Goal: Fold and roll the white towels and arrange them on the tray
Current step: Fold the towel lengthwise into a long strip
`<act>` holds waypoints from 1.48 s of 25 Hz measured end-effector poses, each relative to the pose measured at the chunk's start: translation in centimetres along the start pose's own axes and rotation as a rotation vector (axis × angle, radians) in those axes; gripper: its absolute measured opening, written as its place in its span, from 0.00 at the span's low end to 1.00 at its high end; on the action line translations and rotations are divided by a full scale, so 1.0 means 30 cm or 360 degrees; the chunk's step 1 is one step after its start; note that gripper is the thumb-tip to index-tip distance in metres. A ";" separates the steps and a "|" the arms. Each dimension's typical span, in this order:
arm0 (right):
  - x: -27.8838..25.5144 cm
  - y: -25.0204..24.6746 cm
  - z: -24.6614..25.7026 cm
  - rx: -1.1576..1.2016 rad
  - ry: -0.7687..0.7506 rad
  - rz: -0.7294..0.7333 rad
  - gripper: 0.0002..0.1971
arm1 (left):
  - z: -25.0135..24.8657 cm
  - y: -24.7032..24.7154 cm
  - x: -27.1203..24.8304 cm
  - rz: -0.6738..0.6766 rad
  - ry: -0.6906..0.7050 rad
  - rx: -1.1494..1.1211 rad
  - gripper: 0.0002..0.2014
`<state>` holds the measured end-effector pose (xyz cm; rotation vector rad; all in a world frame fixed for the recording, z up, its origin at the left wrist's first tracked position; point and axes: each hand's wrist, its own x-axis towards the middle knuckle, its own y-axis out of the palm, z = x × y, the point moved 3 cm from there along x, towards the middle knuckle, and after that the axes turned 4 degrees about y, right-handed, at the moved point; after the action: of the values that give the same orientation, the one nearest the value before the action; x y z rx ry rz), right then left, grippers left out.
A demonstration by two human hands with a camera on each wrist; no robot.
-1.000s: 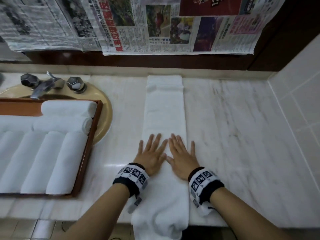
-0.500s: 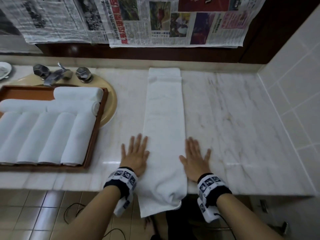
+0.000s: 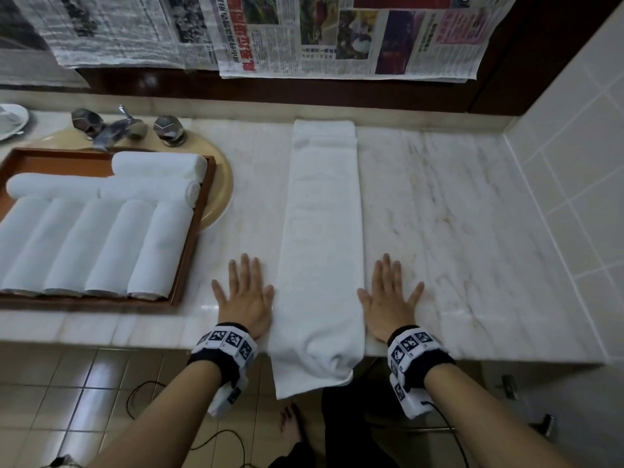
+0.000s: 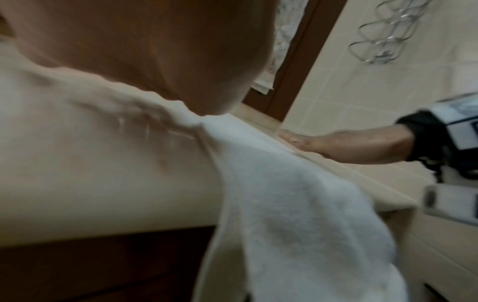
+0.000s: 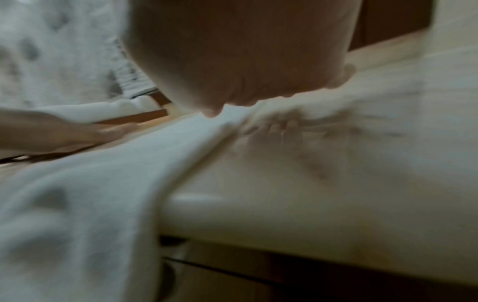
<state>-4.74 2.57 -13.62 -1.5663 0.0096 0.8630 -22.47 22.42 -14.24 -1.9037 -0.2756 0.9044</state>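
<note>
A white towel (image 3: 322, 231) folded into a long narrow strip lies on the marble counter (image 3: 456, 231), running from the back wall to the front edge, where its near end (image 3: 314, 369) hangs over. My left hand (image 3: 244, 292) lies flat on the counter beside the strip's left edge, fingers straight. My right hand (image 3: 388, 295) lies flat the same way beside its right edge. In the wrist views the towel (image 4: 297, 204) (image 5: 90, 183) drapes over the counter lip. A brown wooden tray (image 3: 199, 231) at the left holds several rolled white towels (image 3: 111, 244).
The tray rests over a beige sink basin (image 3: 221, 194) with a chrome tap (image 3: 125, 126). Newspaper sheets (image 3: 337, 35) hang on the wall behind. A tiled wall (image 3: 574, 146) bounds the counter on the right. A white dish (image 3: 10, 119) stands at the far left.
Both hands slid apart off the towel's middle, outward to its two sides, and now lie on the bare counter. The towel stayed in place.
</note>
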 end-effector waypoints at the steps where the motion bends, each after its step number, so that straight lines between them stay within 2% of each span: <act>1: -0.021 0.006 0.042 -0.0039 -0.0155 -0.0012 0.35 | -0.038 0.003 -0.013 0.0004 0.0164 0.0012 0.31; 3: -0.060 0.037 0.113 -0.0107 -0.0384 0.0024 0.35 | -0.115 0.033 -0.033 0.0097 0.0482 0.0112 0.32; 4: -0.063 0.048 0.128 -0.0123 -0.0409 0.0035 0.35 | -0.132 0.045 -0.030 0.0137 0.0546 0.0164 0.32; 7: -0.015 0.030 0.127 -0.0135 -0.0361 0.0064 0.34 | -0.131 0.021 0.022 0.0187 0.0469 0.0196 0.30; 14: 0.195 -0.092 0.167 -0.0176 -0.0400 0.0100 0.34 | -0.163 -0.098 0.236 0.0229 0.0457 0.0256 0.30; 16: 0.265 -0.129 0.171 -0.0170 -0.0414 0.0108 0.38 | -0.165 -0.128 0.309 0.0226 0.0444 0.0259 0.30; 19: 0.355 -0.185 0.172 -0.0170 -0.0443 0.0133 0.49 | -0.179 -0.181 0.400 0.0249 0.0417 0.0300 0.31; 21: 0.382 -0.206 0.169 -0.0202 -0.0466 0.0164 0.56 | -0.194 -0.202 0.418 0.0244 0.0414 0.0320 0.31; 23: 0.373 -0.208 0.148 -0.0261 -0.0463 0.0184 0.57 | -0.178 -0.184 0.383 0.0195 0.0477 0.0361 0.32; 25: 0.334 -0.200 0.109 -0.0283 -0.0412 0.0135 0.51 | -0.104 -0.145 0.322 0.0141 0.0463 0.0339 0.32; 28: 0.227 -0.165 0.087 -0.0215 -0.0429 -0.0054 0.38 | -0.021 -0.131 0.244 -0.0043 0.0197 0.0133 0.32; 29: 0.186 -0.140 0.101 -0.0189 -0.0507 -0.0064 0.36 | -0.043 -0.129 0.221 -0.0080 0.0272 0.0069 0.31; 30: 0.155 -0.110 0.115 -0.0185 -0.0576 -0.0038 0.34 | -0.086 -0.122 0.199 -0.0071 0.0452 0.0049 0.31; 32: 0.116 -0.062 0.115 -0.0202 -0.0538 0.0032 0.33 | -0.164 -0.081 0.145 0.0052 0.0751 0.0153 0.28; 33: 0.112 -0.058 0.099 -0.0149 -0.0452 0.0040 0.32 | -0.182 -0.067 0.130 0.0087 0.0740 0.0208 0.29; 34: 0.104 -0.064 0.080 -0.0032 -0.0367 0.0014 0.31 | -0.184 -0.066 0.126 0.0054 0.0638 0.0224 0.32; 36: 0.073 -0.087 0.045 0.0325 -0.0288 -0.0186 0.28 | -0.198 -0.084 0.121 -0.0075 0.0499 0.0175 0.33; 37: 0.049 -0.093 0.034 0.0498 -0.0289 -0.0314 0.24 | -0.217 -0.087 0.122 -0.0124 0.0562 0.0148 0.31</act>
<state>-2.87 4.74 -11.95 -1.1721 -0.1324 0.8016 -14.93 21.29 -12.13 -1.9123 -0.0929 0.5076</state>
